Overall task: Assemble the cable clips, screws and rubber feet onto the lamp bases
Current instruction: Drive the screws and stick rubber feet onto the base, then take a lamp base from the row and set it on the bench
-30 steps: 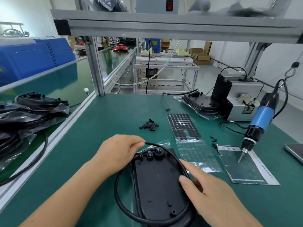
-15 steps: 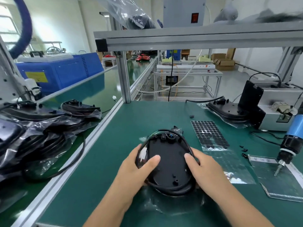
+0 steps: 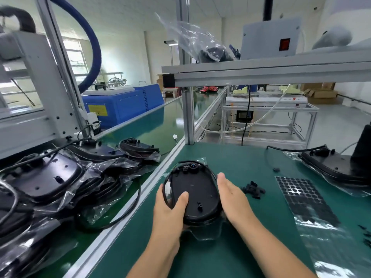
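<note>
A black oval lamp base [image 3: 197, 190] with its cable coiled round the rim is held just above the green table, a clear plastic bag under it. My left hand [image 3: 170, 209] grips its left edge, thumb on top. My right hand [image 3: 230, 194] presses flat against its right edge with straight fingers. A small heap of black cable clips [image 3: 254, 190] lies right of my right hand. A sheet of black rubber feet [image 3: 301, 194] lies farther right. A few loose black screws [image 3: 364, 231] lie at the right edge.
A pile of bagged lamp bases [image 3: 52, 177] lies on the conveyor at the left, past an aluminium rail [image 3: 128, 213]. Another lamp base [image 3: 329, 165] sits at the back right. An upright frame post [image 3: 187, 115] stands at the table's back.
The lamp base has been lifted off the table between both hands and carried left. My left hand moved from the cable to the base's left edge. The view swung left and the screwdriver left the frame.
</note>
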The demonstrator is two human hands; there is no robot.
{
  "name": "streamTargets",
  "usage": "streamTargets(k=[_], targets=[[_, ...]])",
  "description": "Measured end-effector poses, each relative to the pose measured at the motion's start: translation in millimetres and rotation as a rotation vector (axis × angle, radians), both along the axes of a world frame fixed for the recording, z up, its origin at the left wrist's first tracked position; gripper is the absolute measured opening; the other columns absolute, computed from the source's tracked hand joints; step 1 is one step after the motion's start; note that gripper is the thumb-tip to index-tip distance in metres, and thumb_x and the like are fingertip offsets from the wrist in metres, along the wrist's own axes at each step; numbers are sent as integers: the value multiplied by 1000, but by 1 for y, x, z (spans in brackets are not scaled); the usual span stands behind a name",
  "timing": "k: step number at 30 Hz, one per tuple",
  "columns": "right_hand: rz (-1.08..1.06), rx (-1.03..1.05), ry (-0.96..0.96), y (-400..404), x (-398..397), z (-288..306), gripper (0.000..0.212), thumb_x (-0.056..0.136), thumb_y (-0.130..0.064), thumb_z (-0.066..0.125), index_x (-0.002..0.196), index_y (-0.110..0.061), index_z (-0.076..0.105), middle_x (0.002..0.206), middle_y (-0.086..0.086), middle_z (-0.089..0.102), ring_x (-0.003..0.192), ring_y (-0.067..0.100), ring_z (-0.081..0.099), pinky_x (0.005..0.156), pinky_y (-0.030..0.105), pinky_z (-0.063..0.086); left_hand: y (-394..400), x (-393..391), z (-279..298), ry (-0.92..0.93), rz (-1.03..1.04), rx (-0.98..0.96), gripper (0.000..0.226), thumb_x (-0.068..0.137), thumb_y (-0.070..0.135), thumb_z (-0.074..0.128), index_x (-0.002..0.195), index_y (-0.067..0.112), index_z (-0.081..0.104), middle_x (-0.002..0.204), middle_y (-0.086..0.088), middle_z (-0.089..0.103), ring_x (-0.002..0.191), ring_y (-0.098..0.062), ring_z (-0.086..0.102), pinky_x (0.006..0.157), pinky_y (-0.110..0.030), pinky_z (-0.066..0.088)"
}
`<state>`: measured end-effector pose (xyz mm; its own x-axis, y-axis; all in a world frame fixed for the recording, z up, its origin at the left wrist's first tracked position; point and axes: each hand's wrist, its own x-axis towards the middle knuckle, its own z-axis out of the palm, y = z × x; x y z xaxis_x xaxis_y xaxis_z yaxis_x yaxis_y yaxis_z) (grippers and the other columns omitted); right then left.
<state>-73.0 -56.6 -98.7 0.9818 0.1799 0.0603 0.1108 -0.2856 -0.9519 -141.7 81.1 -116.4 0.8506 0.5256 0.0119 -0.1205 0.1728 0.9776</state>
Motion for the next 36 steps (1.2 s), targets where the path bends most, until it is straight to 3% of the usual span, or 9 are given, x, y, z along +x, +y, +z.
streamTargets(k=[2, 5, 7, 10, 13, 19, 24, 30, 36], targets=[[-31, 131, 20, 9, 4, -6, 53, 99, -57, 31, 114, -20, 66, 105, -16, 65, 100, 6, 59, 89, 27, 43, 8, 8, 2, -18, 37, 28, 63, 87, 22, 70, 141, 33, 40, 126, 3, 64, 114, -20, 63, 98, -50, 49], [-89, 102, -67, 14, 4, -18, 52, 101, -48, 35, 101, -2, 60, 83, 10, 65, 73, 21, 59, 71, 37, 49, 20, 16, 9, -27, 114, 112, 66, 86, 24, 70, 143, 33, 37, 131, 6, 59, 117, -14, 60, 102, -44, 47], [-83, 61, -119, 13, 5, -22, 46, 101, -43, 36, 99, -4, 61, 87, 14, 66, 75, 24, 61, 72, 39, 50, 25, 19, 15, -23, 139, 146, 72, 85, 28, 69, 147, 33, 31, 140, 5, 52, 125, -14, 53, 107, -42, 43], [-67, 93, -98, 11, 4, -21, 34, 100, -40, 39, 96, -23, 67, 80, -2, 66, 65, 5, 60, 67, 32, 48, 36, 23, 28, -23, 207, 177, 77, 86, 30, 68, 150, 29, 25, 144, 4, 47, 129, -15, 49, 110, -41, 40], [-30, 92, -108, 11, 1, -23, 27, 100, -38, 39, 91, -36, 65, 84, -10, 66, 65, 0, 60, 64, 26, 44, 55, 24, 49, -25, 291, 216, 75, 86, 34, 66, 149, 26, 27, 146, 1, 45, 132, -19, 47, 111, -43, 39], [14, 65, -142, 8, -7, -24, 28, 99, -37, 41, 81, -32, 62, 82, -6, 66, 67, 2, 60, 60, 25, 42, 113, 13, 105, -20, 471, 232, 80, 73, 46, 62, 145, 30, 31, 149, -2, 42, 133, -26, 45, 106, -49, 42], [35, 41, -146, 8, -9, -23, 27, 100, -37, 40, 84, -35, 62, 85, -9, 67, 74, 8, 64, 64, 28, 44, 177, -16, 142, 22, 676, 209, 77, 81, 39, 63, 146, 20, 27, 145, -10, 44, 125, -35, 51, 101, -52, 45], [26, -8, -200, 8, -13, -21, 24, 100, -36, 42, 85, -36, 61, 84, -12, 67, 75, 8, 64, 66, 27, 42, 214, -43, 149, 162, 785, 191, 80, 93, 34, 56, 153, 17, 7, 147, -12, 39, 126, -36, 50, 103, -52, 44], [-12, -21, -201, 6, -14, -22, 24, 101, -31, 41, 97, -31, 65, 86, -9, 68, 73, 10, 66, 69, 32, 45, 219, -49, 140, 172, 799, 135, 71, 90, 30, 60, 146, 12, 20, 132, -15, 48, 111, -39, 59, 97, -49, 49]])
